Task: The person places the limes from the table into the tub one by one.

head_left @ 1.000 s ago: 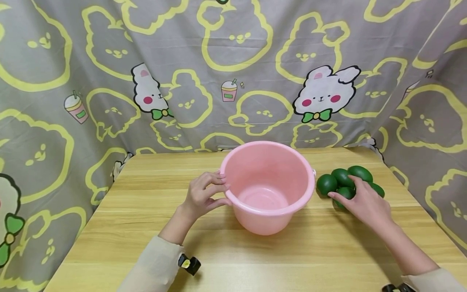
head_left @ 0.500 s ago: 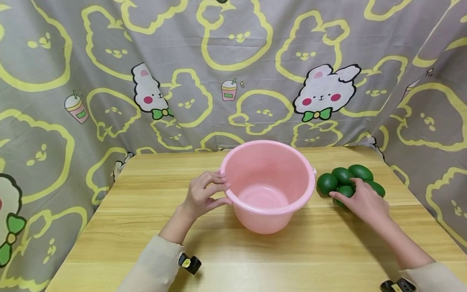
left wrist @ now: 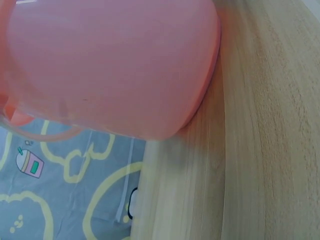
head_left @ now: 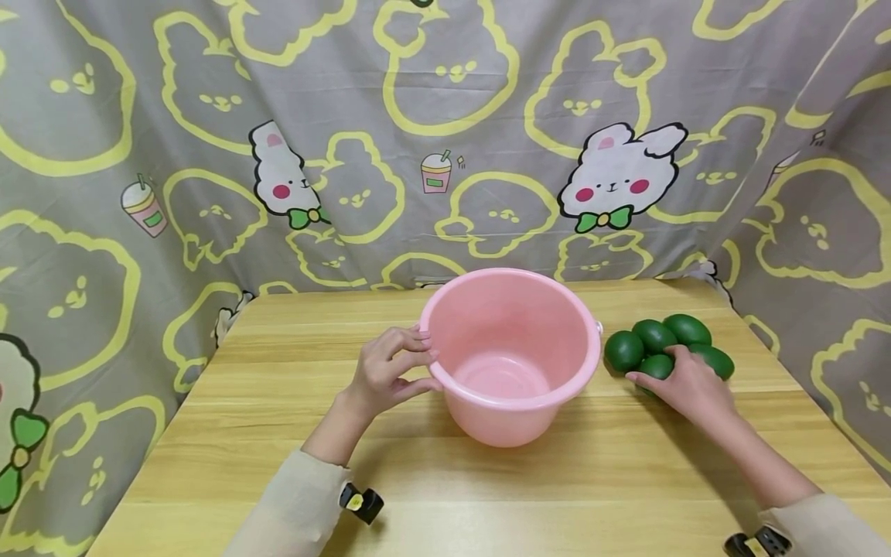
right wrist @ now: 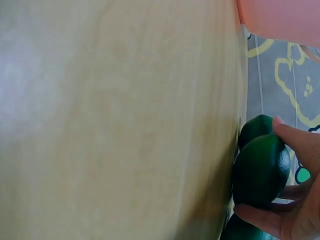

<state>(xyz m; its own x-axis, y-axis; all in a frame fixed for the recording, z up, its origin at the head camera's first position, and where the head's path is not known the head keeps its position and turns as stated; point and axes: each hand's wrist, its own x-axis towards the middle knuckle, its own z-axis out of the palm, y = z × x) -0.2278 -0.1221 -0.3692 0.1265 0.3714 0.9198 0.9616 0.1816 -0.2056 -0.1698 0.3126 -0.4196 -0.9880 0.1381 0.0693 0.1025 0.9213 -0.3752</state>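
A pink bucket (head_left: 511, 425) stands upright on the wooden table, its visible inside bare. My left hand (head_left: 381, 373) pinches its left rim, fingers over the edge and thumb outside. In the left wrist view the bucket's wall (left wrist: 115, 65) fills the upper left, and the hand is out of sight. To the right lie several glossy dark green oval fruits (head_left: 624, 352), like avocados, in a cluster. My right hand (head_left: 696, 387) has thumb and fingers around the nearest green fruit (head_left: 656, 368). The right wrist view shows this fruit (right wrist: 261, 170) between thumb and fingers, low at the table.
The wooden table (head_left: 278, 433) reaches back to a grey patterned curtain (head_left: 480, 93), which also hangs at both sides. A white handle joint (head_left: 600, 329) sticks out at the bucket's right rim. Black wrist cameras (head_left: 362, 503) sit on both sleeves.
My right hand has shifted slightly nearer and lower around the nearest green fruit, and more of the fruits behind it shows. My left hand and the bucket have stayed in place.
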